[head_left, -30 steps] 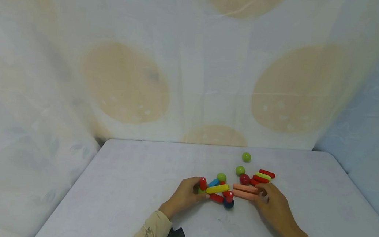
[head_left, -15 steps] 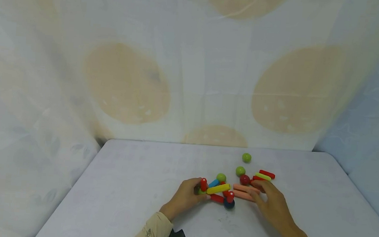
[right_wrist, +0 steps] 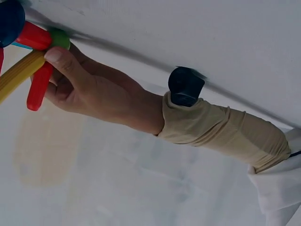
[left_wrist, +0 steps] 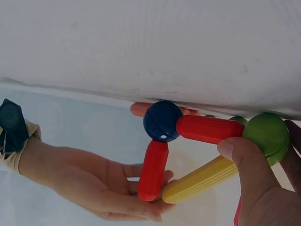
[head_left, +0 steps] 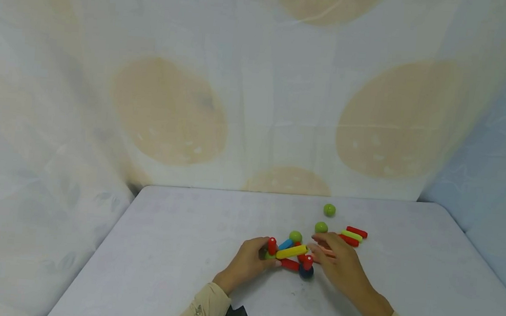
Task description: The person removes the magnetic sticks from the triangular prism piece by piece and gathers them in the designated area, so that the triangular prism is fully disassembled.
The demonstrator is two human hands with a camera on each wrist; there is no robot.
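A toy frame of sticks and balls stands on the white table (head_left: pixel 176 250). It has a yellow stick (head_left: pixel 291 251), red sticks (left_wrist: pixel 209 128), a dark blue ball (left_wrist: pixel 162 121) and a green ball (left_wrist: pixel 268 136). My left hand (head_left: pixel 268 257) grips the frame at its left end, with the thumb (left_wrist: pixel 237 153) on the green ball joint. My right hand (head_left: pixel 317 248) reaches in from the right with straight fingers (left_wrist: pixel 141 209) that touch the ends of the yellow stick and a red stick (left_wrist: pixel 153 170). Pink sticks (left_wrist: pixel 141 109) lie mostly hidden under the right hand.
Two loose green balls (head_left: pixel 329 210) (head_left: pixel 320 227) and a small pile of red and lime sticks (head_left: pixel 353 235) lie to the right of the frame. A pale spotted cloth (head_left: pixel 256 104) hangs behind the table. A black strap mount (right_wrist: pixel 186 84) sits on the left wrist.
My right hand has slid left from over the pink sticks to the toy frame, and it now covers the dark red ball. My left hand has kept its hold.
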